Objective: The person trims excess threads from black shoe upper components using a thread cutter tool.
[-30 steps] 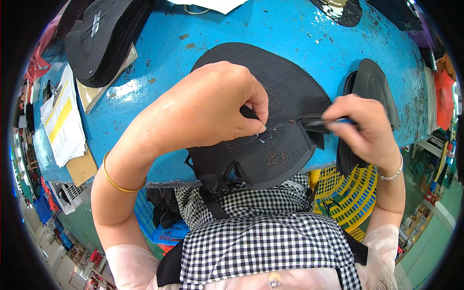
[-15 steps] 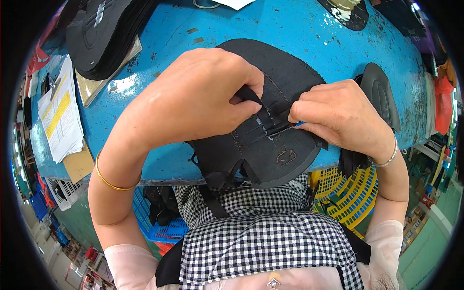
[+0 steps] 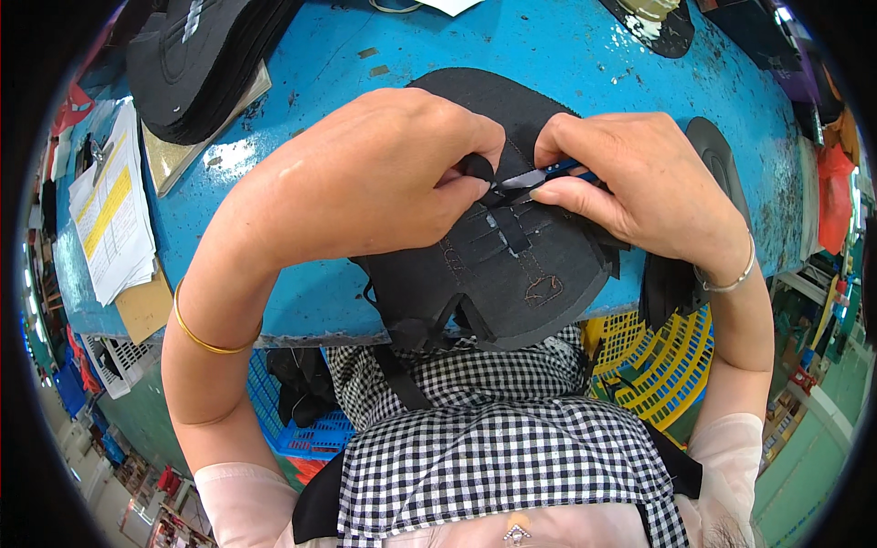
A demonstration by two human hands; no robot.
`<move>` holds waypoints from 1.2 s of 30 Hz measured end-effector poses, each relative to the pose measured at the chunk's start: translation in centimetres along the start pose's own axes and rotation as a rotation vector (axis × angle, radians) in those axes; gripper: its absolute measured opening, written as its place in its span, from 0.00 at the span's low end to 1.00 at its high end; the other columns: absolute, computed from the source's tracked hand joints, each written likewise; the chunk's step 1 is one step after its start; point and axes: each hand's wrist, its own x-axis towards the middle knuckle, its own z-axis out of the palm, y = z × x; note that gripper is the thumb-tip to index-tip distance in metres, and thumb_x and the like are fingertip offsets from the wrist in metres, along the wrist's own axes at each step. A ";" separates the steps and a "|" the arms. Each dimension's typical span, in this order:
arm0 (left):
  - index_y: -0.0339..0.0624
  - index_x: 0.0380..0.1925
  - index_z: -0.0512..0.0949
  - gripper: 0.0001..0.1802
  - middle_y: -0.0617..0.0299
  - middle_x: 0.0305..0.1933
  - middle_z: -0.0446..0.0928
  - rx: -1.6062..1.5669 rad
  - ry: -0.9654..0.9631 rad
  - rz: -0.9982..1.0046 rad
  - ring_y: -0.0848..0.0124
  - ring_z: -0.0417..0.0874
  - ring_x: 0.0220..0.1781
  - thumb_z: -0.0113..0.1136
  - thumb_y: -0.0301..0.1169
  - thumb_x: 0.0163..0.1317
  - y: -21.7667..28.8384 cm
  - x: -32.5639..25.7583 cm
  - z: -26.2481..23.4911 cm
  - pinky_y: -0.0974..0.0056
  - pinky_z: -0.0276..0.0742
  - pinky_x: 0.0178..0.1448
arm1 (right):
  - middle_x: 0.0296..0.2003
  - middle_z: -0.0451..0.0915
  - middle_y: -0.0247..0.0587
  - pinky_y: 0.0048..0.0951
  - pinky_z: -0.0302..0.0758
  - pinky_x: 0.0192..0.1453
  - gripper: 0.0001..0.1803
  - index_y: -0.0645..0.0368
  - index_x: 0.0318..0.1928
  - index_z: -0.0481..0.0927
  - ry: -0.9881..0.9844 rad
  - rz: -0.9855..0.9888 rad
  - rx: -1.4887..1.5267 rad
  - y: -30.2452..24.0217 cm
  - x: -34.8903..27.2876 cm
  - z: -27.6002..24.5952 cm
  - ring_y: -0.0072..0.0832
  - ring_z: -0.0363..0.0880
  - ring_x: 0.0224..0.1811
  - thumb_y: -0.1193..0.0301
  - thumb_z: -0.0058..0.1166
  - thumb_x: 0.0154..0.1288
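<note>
Two hands are closed over a black shoe upper [image 3: 512, 265] at the blue table's [image 3: 630, 64] 6 o'clock edge. A black strap [image 3: 477, 168] is pinched by the left hand [image 3: 365, 183]. A blue-handled tool [image 3: 539, 175], at the strap's 3 o'clock, is gripped in the curled right hand [image 3: 639, 183].

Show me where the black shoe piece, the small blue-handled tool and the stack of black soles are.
black shoe piece [image 3: 512, 274], head view, on its flat middle below the slits.
blue-handled tool [image 3: 559, 168], head view, on the blue handle between the fingers.
stack of black soles [image 3: 196, 64], head view, on the top sole.
</note>
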 end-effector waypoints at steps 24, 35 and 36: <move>0.38 0.35 0.78 0.12 0.70 0.31 0.69 -0.492 0.358 -0.313 0.86 0.62 0.26 0.59 0.35 0.57 -1.4 -6.3 -4.2 0.77 0.55 0.29 | 0.54 0.80 0.56 0.22 0.72 0.21 0.20 0.66 0.51 0.78 0.012 0.024 -0.370 -8.0 -1.6 3.1 0.21 0.73 0.17 0.68 0.57 0.59; 0.28 0.47 0.74 0.12 0.65 0.26 0.65 -0.815 1.164 -0.264 0.83 0.54 0.21 0.53 0.27 0.71 -4.0 -17.1 -8.8 0.76 0.47 0.27 | 0.19 0.78 0.41 0.34 0.76 0.22 0.12 0.59 0.40 0.71 0.314 0.165 0.032 -5.5 -0.8 3.7 0.36 0.81 0.21 0.73 0.58 0.56; 0.28 0.47 0.74 0.12 0.65 0.26 0.65 -0.812 1.160 -0.246 0.83 0.54 0.21 0.53 0.27 0.71 -3.9 -17.9 -9.5 0.76 0.47 0.27 | 0.20 0.79 0.43 0.36 0.75 0.24 0.12 0.58 0.40 0.73 0.338 0.248 0.161 -5.3 -1.3 3.1 0.41 0.81 0.23 0.72 0.60 0.57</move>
